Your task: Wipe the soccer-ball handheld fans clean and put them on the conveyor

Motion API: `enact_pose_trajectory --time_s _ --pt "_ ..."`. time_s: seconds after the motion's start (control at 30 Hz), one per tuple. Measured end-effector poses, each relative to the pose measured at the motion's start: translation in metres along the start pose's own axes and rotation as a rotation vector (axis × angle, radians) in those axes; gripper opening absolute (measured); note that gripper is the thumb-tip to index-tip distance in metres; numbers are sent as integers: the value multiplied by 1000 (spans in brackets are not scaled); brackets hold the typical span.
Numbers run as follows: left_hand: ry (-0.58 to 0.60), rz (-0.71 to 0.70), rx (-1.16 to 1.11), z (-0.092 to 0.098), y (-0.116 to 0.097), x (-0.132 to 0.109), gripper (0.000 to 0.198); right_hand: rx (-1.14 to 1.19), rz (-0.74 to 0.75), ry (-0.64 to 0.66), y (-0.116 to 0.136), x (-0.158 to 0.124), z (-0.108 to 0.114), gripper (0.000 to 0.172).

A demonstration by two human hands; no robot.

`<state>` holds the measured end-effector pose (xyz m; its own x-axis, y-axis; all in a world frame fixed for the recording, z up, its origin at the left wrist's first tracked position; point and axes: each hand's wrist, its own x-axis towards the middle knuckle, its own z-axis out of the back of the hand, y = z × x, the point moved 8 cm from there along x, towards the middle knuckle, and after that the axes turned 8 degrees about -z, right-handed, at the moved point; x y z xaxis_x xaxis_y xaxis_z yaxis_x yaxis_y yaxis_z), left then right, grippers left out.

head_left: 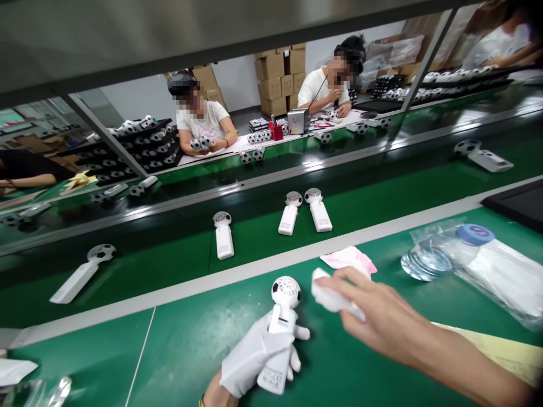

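Note:
My left hand [261, 350], in a white glove, is closed around a white handheld fan [286, 294] whose round head is patterned like a soccer ball. The fan's head points away from me, and small print shows on the lower end of its handle. To the right, my bare right hand [373, 305] pinches a folded white wipe [328, 294], held a short way from the fan. Just behind that hand a pinkish-white crumpled cloth [350, 259] lies on the green worktable [190, 333].
Several similar fans, one being a nearby fan [223, 234], lie on the green conveyor belt [254, 226] beyond the table edge. A water bottle [445, 251] lies beside a plastic-wrapped white pack [509, 277] at right. A yellow paper [496, 347] sits under my right forearm. Co-workers sit across the belt.

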<state>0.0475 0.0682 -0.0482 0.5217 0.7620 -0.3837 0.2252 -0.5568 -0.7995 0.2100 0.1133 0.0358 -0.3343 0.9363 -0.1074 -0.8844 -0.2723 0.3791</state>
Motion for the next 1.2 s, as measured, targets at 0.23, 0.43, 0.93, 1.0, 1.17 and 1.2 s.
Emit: enact_pose_trajectory --time_s 0.23,0.43,0.93,1.0,1.17,1.2 --pt "13 42 57 3 6 -2 41 -45 226 159 62 8 -31 48" --pt "-7 24 82 5 7 -1 44 -53 300 216 68 11 -42 43" --pt "18 21 2 -3 -3 0 33 38 204 110 32 13 -7 59" --pt "23 28 3 -4 -4 0 35 16 199 87 30 14 -5 59" --pt "24 34 69 -3 -4 -1 35 -58 288 107 53 9 -24 55" --pt "17 46 94 -2 -2 -1 31 -69 312 114 58 8 -29 54"
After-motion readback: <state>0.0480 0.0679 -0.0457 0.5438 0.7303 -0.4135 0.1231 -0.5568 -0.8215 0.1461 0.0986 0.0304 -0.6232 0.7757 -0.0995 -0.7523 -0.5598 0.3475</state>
